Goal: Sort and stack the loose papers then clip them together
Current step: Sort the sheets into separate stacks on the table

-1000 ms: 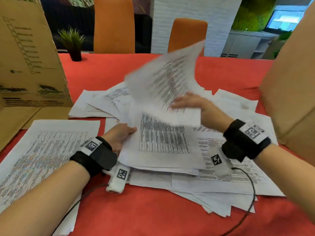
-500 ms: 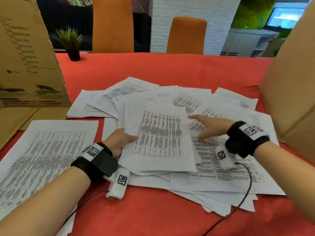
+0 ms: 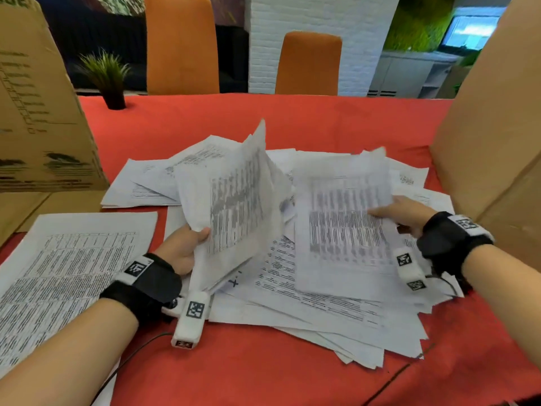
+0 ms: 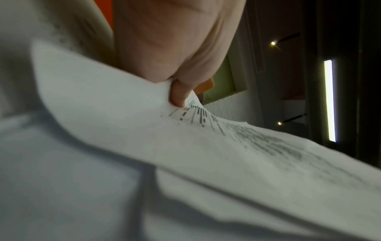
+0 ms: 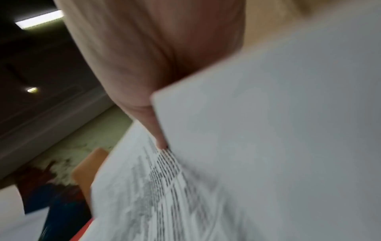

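Here, nearest first:
Table [image 3: 263,373]: red cloth; its near edge at 6 o'clock shows bare between the forearms.
Sorted sheet [image 3: 67,273]: a printed page lying flat at 8 o'clock, apart from the heap, dense with small black text.
Loose papers [image 3: 322,312]: a ragged white heap at centre, sheets overlapping at odd angles, corners fanning out toward 5 o'clock; all carry blocks of black print.
Left hand [image 3: 181,247]: at 9 o'clock of the heap, its grip clamped on a lifted bundle [image 3: 234,206]; thumb on the printed face, fingers behind. The bundle stands nearly upright and curls at the top. In the left wrist view the thumb [image 4: 177,96] presses into the paper edge.
Right hand [image 3: 401,213]: at 3 o'clock of the heap, its grip pinched together on the right edge of a raised sheet [image 3: 342,227], which tilts up toward the camera, motion-blurred. In the right wrist view a fingertip [image 5: 158,138] lies on the print.
Cardboard boxes: one [image 3: 38,112] at 10 o'clock, another [image 3: 491,142] at 2 o'clock, both on the table.
Plant [image 3: 108,77]: small and potted, at 11 o'clock on the far edge.
Chairs: two orange backs [image 3: 181,45] [image 3: 308,63] beyond the table at 12 o'clock.
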A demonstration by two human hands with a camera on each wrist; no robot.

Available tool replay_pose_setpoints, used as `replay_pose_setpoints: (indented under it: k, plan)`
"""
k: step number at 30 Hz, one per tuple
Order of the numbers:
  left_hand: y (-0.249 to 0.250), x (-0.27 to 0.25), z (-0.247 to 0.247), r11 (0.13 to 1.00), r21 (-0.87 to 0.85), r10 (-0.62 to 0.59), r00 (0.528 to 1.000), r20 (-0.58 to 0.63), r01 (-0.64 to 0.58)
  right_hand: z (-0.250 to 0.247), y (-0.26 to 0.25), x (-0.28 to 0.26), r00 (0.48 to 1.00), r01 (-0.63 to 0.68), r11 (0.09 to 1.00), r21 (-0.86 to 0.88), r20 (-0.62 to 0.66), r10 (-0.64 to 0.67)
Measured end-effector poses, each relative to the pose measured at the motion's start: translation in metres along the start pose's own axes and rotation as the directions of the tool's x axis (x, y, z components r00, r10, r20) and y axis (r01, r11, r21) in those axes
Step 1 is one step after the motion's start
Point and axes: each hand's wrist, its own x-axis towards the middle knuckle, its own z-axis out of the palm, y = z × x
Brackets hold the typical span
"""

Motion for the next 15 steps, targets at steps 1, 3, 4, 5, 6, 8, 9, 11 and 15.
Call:
replay_pose_setpoints:
  k: [1,3,4,5,6,8,9,11,15]
  plan:
    - [0.000,0.000,0.000,1.000,0.015,0.004,1.000,0.013,-0.004,-0.004,0.004,-0.005,0.996,-0.083,0.994,0.065,0.027,0.081]
    - [0.001,0.002,0.000,1.000,0.025,0.010,1.000,0.016,-0.010,-0.003,0.017,-0.012,0.977,-0.209,0.974,0.091,0.056,0.204]
    - [0.001,0.004,-0.002,1.000,0.021,0.009,1.000,0.011,-0.010,0.001,0.022,-0.016,0.968,-0.250,0.960,0.129,0.037,0.247]
    - [0.000,0.006,-0.003,1.000,0.015,0.009,1.000,0.000,-0.009,0.004,0.027,-0.015,0.963,-0.263,0.952,0.155,-0.020,0.269]
    - [-0.001,0.006,-0.004,1.000,0.016,0.010,1.000,-0.006,-0.010,0.005,0.032,-0.011,0.963,-0.239,0.960,0.143,-0.091,0.253]
    - [-0.002,0.008,-0.005,0.999,0.039,0.008,1.000,-0.023,-0.007,0.007,0.036,-0.004,0.960,-0.203,0.970,0.135,-0.166,0.224]
    - [-0.002,0.008,-0.004,0.998,0.057,0.009,1.000,-0.027,-0.008,0.008,0.034,-0.002,0.959,-0.192,0.968,0.164,-0.177,0.220]
    - [-0.003,0.008,-0.004,0.995,0.097,0.008,1.000,-0.019,-0.006,0.013,0.028,0.004,0.960,-0.166,0.968,0.189,-0.195,0.203]
    - [-0.003,0.007,-0.005,0.989,0.149,0.002,1.000,-0.015,0.001,0.027,0.022,0.015,0.966,-0.074,0.973,0.217,-0.226,0.124]
